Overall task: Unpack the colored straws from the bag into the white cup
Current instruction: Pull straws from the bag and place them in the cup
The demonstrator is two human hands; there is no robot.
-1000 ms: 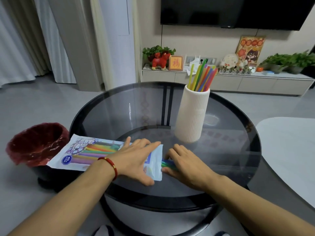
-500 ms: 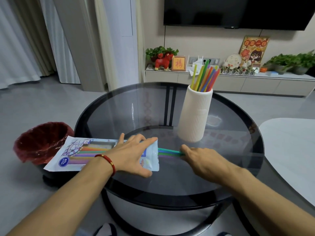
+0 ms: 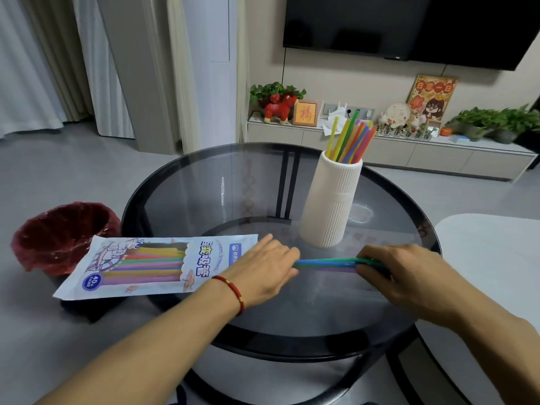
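A flat white straw bag (image 3: 152, 266) with coloured straws inside lies at the left edge of the round glass table (image 3: 204, 182), partly overhanging it. My left hand (image 3: 263, 270) grips the bag's open right end. My right hand (image 3: 400, 276) is closed on a small bunch of green, blue and purple straws (image 3: 324, 263) that stretch from the bag mouth to my fingers, low over the glass. The ribbed white cup (image 3: 330, 206) stands upright behind the hands, holding several coloured straws (image 3: 350, 141).
A red-lined waste bin (image 3: 58, 235) sits on the floor left of the table, under the bag's far end. A white table edge (image 3: 491, 258) is at the right. A low cabinet (image 3: 380, 150) with plants and ornaments runs along the back wall.
My right hand has drawn the bunch of straws out to the right, away from the bag. My left hand slid to the bag's mouth and the bag shifted left.
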